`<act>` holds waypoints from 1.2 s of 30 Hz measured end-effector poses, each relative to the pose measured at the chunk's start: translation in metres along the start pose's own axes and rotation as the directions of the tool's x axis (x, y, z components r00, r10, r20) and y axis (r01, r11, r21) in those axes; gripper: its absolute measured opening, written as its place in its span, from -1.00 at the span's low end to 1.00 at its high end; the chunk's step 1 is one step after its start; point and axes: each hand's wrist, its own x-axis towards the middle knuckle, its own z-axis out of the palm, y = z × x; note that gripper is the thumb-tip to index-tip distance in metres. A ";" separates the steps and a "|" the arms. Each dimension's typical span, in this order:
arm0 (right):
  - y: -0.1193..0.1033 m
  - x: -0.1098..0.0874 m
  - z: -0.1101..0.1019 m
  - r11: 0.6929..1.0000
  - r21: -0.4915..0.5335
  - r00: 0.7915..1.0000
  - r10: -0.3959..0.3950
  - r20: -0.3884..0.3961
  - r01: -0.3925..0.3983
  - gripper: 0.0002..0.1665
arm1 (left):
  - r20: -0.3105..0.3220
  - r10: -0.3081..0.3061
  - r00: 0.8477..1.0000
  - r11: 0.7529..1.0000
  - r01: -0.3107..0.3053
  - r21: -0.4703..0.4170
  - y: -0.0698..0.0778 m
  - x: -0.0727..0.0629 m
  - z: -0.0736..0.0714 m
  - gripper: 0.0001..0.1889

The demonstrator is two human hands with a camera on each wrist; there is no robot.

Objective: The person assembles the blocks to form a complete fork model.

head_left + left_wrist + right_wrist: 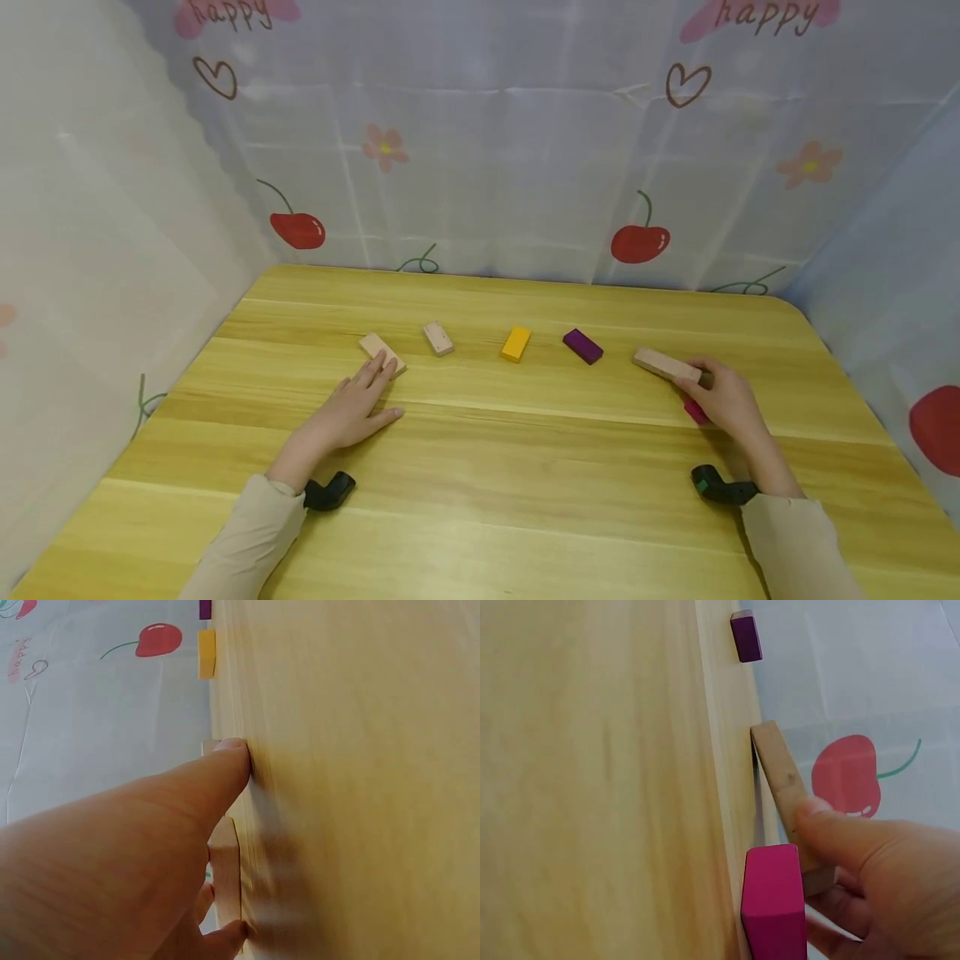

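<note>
My right hand (727, 400) pinches one end of a long plain wooden block (663, 364) between thumb and fingers. In the right wrist view that block (778, 761) is tilted, its held end off the table. Beside it a magenta block (774, 900) lies close to the hand, mostly covered in the head view. On the left side, the fingers of my left hand (351, 414) rest over another plain wooden block (375, 342), with the thumb spread away onto the table. A smaller pale block (438, 338) lies just beyond that hand.
A yellow block (516, 344) and a purple block (582, 346) lie between the hands on the wooden table (510, 500). Printed cloth (487, 167) hangs along the table's back and sides. A black device sits at each wrist.
</note>
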 end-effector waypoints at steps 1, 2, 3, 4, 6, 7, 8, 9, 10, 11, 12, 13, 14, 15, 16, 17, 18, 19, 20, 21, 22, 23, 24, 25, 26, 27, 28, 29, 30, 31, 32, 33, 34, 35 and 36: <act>-0.001 0.000 0.000 1.000 0.006 1.000 0.000 -0.004 0.000 -0.43 | 0.000 0.001 1.000 1.000 -0.001 0.001 0.000 0.000 0.000 -0.19; -0.001 0.000 0.000 1.000 0.013 1.000 -0.001 -0.009 0.002 -0.43 | 0.001 0.001 1.000 1.000 -0.001 0.001 0.000 0.000 0.001 -0.19; -0.002 0.000 0.000 1.000 0.026 1.000 -0.006 -0.015 0.006 -0.44 | 0.002 0.001 1.000 1.000 -0.001 0.001 0.000 -0.001 0.001 -0.19; -0.003 -0.001 0.000 0.999 0.043 1.000 -0.011 -0.023 0.012 -0.45 | 0.002 0.000 1.000 1.000 0.000 -0.002 0.000 -0.001 0.002 -0.19; -0.007 0.000 0.000 0.996 0.082 0.999 -0.023 -0.043 0.027 -0.48 | 0.002 0.000 1.000 1.000 0.000 -0.005 0.000 -0.002 0.002 -0.19; -0.009 0.000 0.000 0.994 0.104 0.998 -0.027 -0.052 0.033 -0.49 | 0.001 0.000 1.000 1.000 0.000 -0.007 0.000 -0.002 0.002 -0.19; -0.010 0.000 0.000 0.991 0.125 0.998 -0.031 -0.058 0.038 -0.50 | 0.001 -0.002 1.000 1.000 0.002 -0.010 0.000 -0.002 0.003 -0.19; -0.012 0.000 -0.001 0.988 0.146 0.997 -0.035 -0.063 0.044 -0.49 | 0.001 -0.003 1.000 1.000 0.003 -0.012 0.000 -0.002 0.003 -0.19; -0.014 0.000 -0.001 0.985 0.165 0.997 -0.035 -0.065 0.046 -0.49 | 0.001 -0.003 1.000 1.000 0.003 -0.014 0.001 -0.002 0.003 -0.19; -0.017 0.000 -0.001 0.983 0.178 0.997 -0.036 -0.067 0.047 -0.49 | 0.001 -0.004 1.000 1.000 0.004 -0.013 0.001 -0.002 0.003 -0.19; -0.019 0.000 -0.002 0.979 0.195 0.997 -0.039 -0.068 0.051 -0.49 | 0.002 -0.005 1.000 1.000 0.005 -0.014 0.001 -0.002 0.003 -0.19; -0.022 0.000 -0.002 0.975 0.214 0.996 -0.045 -0.072 0.060 -0.50 | 0.002 -0.005 1.000 1.000 0.005 -0.014 0.001 -0.002 0.004 -0.19; -0.024 0.001 -0.002 0.971 0.230 0.996 -0.052 -0.079 0.069 -0.52 | 0.002 -0.005 1.000 1.000 0.005 -0.017 0.001 -0.002 0.004 -0.19; -0.027 0.001 -0.001 0.967 0.243 0.994 -0.061 -0.088 0.081 -0.53 | 0.002 -0.004 1.000 1.000 0.004 -0.016 0.001 -0.002 0.004 -0.19; -0.030 0.000 -0.001 0.960 0.264 0.993 -0.072 -0.094 0.094 -0.55 | 0.001 -0.004 1.000 1.000 0.004 -0.015 0.000 -0.002 0.004 -0.19; -0.034 0.000 -0.001 0.952 0.286 0.992 -0.084 -0.097 0.109 -0.57 | 0.001 -0.004 1.000 1.000 0.004 -0.014 0.000 -0.002 0.004 -0.19; -0.038 0.000 -0.001 0.941 0.316 0.990 -0.098 -0.097 0.124 -0.57 | 0.000 -0.003 1.000 1.000 0.003 -0.012 -0.001 -0.001 0.004 -0.19; -0.043 -0.001 0.000 0.932 0.336 0.989 -0.111 -0.094 0.136 -0.57 | -0.001 -0.003 1.000 1.000 0.003 -0.008 -0.001 -0.002 0.004 -0.19; -0.047 -0.001 0.000 0.923 0.359 0.989 -0.119 -0.083 0.141 -0.56 | -0.001 -0.004 1.000 1.000 0.004 -0.006 -0.002 -0.001 0.004 -0.19; -0.053 -0.001 0.001 0.909 0.392 0.990 -0.123 -0.067 0.139 -0.55 | -0.001 -0.004 1.000 1.000 0.004 -0.003 -0.002 -0.001 0.004 -0.19; -0.059 -0.001 0.002 0.893 0.430 0.991 -0.127 -0.048 0.136 -0.54 | -0.002 -0.005 1.000 1.000 0.005 0.000 -0.002 -0.001 0.003 -0.18; -0.064 -0.002 0.004 0.880 0.456 0.991 -0.132 -0.032 0.132 -0.54 | -0.003 -0.005 1.000 1.000 0.005 0.000 -0.003 -0.001 0.003 -0.18; -0.070 -0.002 0.006 0.870 0.477 0.990 -0.138 -0.015 0.128 -0.55 | -0.004 -0.005 1.000 1.000 0.005 -0.001 -0.003 -0.001 0.003 -0.18; -0.075 -0.002 0.008 0.859 0.496 0.989 -0.145 -0.001 0.127 -0.56 | -0.004 -0.004 1.000 1.000 0.004 -0.002 -0.003 -0.001 0.003 -0.18; -0.080 -0.002 0.011 0.847 0.517 0.988 -0.151 0.014 0.122 -0.58 | -0.004 -0.004 1.000 1.000 0.004 -0.005 -0.003 -0.001 0.003 -0.18; -0.085 -0.003 0.014 0.839 0.531 0.987 -0.160 0.029 0.121 -0.61 | -0.004 -0.004 1.000 1.000 0.004 -0.005 -0.003 0.000 0.003 -0.18; -0.090 -0.003 0.018 0.833 0.539 0.984 -0.173 0.042 0.123 -0.63 | -0.005 -0.005 1.000 1.000 0.004 -0.006 -0.003 0.000 0.002 -0.18; -0.094 -0.003 0.022 0.829 0.545 0.982 -0.182 0.059 0.121 -0.64 | -0.005 -0.005 1.000 1.000 0.005 -0.009 -0.003 0.000 0.002 -0.18; -0.098 -0.004 0.026 0.823 0.556 0.979 -0.188 0.074 0.116 -0.65 | -0.004 -0.006 1.000 1.000 0.006 -0.009 -0.004 0.000 0.002 -0.18; -0.103 -0.004 0.030 0.816 0.567 0.976 -0.198 0.086 0.116 -0.66 | -0.003 -0.007 1.000 1.000 0.007 -0.009 -0.004 0.000 0.002 -0.18; -0.107 -0.005 0.033 0.811 0.573 0.974 -0.204 0.096 0.113 -0.67 | -0.002 -0.008 1.000 1.000 0.008 -0.009 -0.004 0.000 0.002 -0.18; -0.110 -0.005 0.037 0.809 0.577 0.972 -0.212 0.104 0.114 -0.68 | -0.001 -0.008 1.000 1.000 0.008 -0.009 -0.004 0.000 0.002 -0.18; -0.114 -0.005 0.041 0.804 0.583 0.969 -0.219 0.112 0.114 -0.70 | 0.000 -0.008 1.000 1.000 0.008 -0.011 -0.004 0.000 0.002 -0.18; -0.117 -0.005 0.045 0.799 0.591 0.967 -0.225 0.119 0.113 -0.71 | 0.001 -0.008 1.000 1.000 0.008 -0.013 -0.004 0.000 0.002 -0.18; -0.121 -0.005 0.048 0.794 0.597 0.964 -0.234 0.124 0.116 -0.73 | 0.003 -0.008 1.000 1.000 0.008 -0.014 -0.004 0.001 0.002 -0.18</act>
